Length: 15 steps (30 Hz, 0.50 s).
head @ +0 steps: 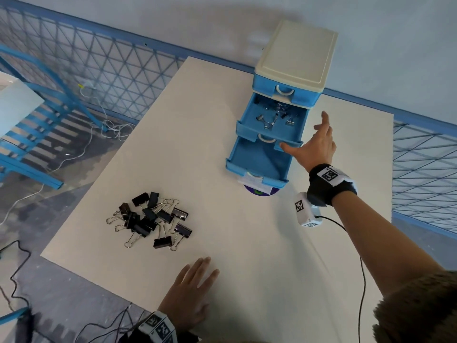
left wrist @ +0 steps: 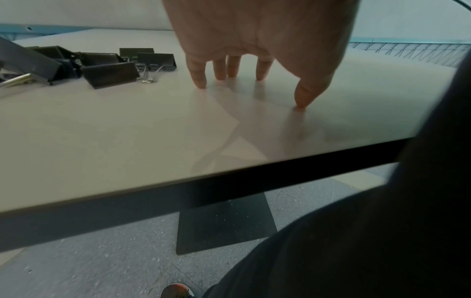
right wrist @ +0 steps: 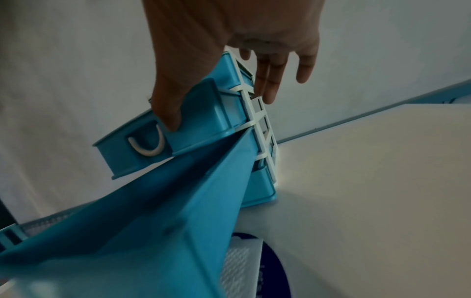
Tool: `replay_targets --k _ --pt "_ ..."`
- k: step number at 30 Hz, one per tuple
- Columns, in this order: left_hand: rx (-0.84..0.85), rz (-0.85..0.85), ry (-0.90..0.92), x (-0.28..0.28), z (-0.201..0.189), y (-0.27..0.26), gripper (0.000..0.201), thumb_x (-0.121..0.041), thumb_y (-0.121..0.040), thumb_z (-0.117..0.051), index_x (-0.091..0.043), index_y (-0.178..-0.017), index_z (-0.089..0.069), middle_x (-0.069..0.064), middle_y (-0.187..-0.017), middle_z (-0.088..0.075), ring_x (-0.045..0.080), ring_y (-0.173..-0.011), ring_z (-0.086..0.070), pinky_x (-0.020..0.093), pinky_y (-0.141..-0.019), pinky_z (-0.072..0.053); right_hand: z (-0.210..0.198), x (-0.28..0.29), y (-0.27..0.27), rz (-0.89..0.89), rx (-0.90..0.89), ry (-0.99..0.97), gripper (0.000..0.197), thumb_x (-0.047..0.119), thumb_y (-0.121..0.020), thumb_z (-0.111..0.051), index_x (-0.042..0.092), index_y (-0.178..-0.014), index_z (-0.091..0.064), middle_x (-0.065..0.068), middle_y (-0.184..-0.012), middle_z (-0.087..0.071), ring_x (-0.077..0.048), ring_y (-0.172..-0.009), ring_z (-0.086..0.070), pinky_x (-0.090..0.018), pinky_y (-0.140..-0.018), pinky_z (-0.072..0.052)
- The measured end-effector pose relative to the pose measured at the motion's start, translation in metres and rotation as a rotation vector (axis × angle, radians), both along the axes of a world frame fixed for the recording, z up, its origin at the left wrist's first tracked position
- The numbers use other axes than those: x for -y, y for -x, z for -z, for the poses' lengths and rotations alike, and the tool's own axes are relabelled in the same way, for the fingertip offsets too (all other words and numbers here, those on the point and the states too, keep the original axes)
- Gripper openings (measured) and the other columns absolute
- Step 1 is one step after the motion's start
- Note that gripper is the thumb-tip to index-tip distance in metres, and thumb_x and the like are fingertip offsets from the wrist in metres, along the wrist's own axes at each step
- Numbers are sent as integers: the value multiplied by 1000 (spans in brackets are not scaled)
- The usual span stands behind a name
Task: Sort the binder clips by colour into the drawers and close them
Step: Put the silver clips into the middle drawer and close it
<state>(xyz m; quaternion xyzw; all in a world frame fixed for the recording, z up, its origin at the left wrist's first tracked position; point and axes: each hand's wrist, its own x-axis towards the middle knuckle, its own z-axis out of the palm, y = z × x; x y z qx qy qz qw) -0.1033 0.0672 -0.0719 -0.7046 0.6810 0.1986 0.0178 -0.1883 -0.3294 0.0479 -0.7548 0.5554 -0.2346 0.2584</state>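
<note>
A blue drawer unit (head: 294, 58) with a cream top stands at the far side of the white table. Its top drawer (head: 284, 91) is closed. The middle drawer (head: 247, 131) is pulled out and holds several silver binder clips (head: 272, 117). The bottom drawer (head: 257, 159) is pulled out further and its floor shows bare. My right hand (head: 312, 139) is spread open beside the unit, thumb (right wrist: 168, 119) touching the middle drawer's front (right wrist: 132, 153). A pile of black binder clips (head: 150, 219) lies at the near left. My left hand (head: 195, 280) rests flat on the table, fingertips (left wrist: 201, 80) down.
A purple disc with a white label (head: 259, 191) pokes out under the bottom drawer. The table's near edge (left wrist: 203, 177) runs just behind my left hand. A blue mesh fence (head: 111, 78) and loose cables (head: 103, 125) lie beyond the table's left side.
</note>
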Motion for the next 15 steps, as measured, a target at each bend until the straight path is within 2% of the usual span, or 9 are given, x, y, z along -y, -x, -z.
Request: replay_targets --k 2,6,9,12,15 --pt "-1 -3 -16 1 -1 0 75 -55 -59 -49 -24 -127 -46 9 -135 -43 22 -124 -35 35 -99 -33 0 13 -3 25 -17 -24 116 44 -57 -81 11 -143 -10 -15 -132 -46 -31 -123 -45 -50 -103 -31" --pt "-5 -8 -7 3 -1 0 75 -56 -58 -49 -26 -127 -45 7 -136 -36 20 -123 -34 32 -97 -26 -4 42 -6 67 -72 -71 124 54 -53 -81 12 -144 -7 -16 -138 -44 -33 -128 -41 -52 -107 -28" --pt "10 -16 11 5 -3 -1 73 -56 -57 -48 -28 -124 -47 6 -134 -38 19 -121 -36 32 -96 -42 -10 58 -11 56 -155 -68 123 56 -53 -80 11 -143 -10 -17 -139 -43 -34 -128 -41 -53 -109 -25" --pt "16 -15 36 5 0 -1 74 -55 -55 -51 -28 -123 -47 6 -133 -39 20 -121 -36 34 -96 -36 -15 68 -16 67 -234 -44 118 58 -55 -78 9 -141 -13 -18 -138 -44 -35 -127 -42 -54 -109 -22" --pt "22 -10 40 4 0 -2 75 -52 -51 -52 -28 -122 -49 7 -133 -41 21 -120 -37 32 -87 -51 -17 75 -23 119 -261 -47 108 56 -63 -74 7 -140 -17 -19 -140 -43 -36 -127 -42 -53 -109 -20"
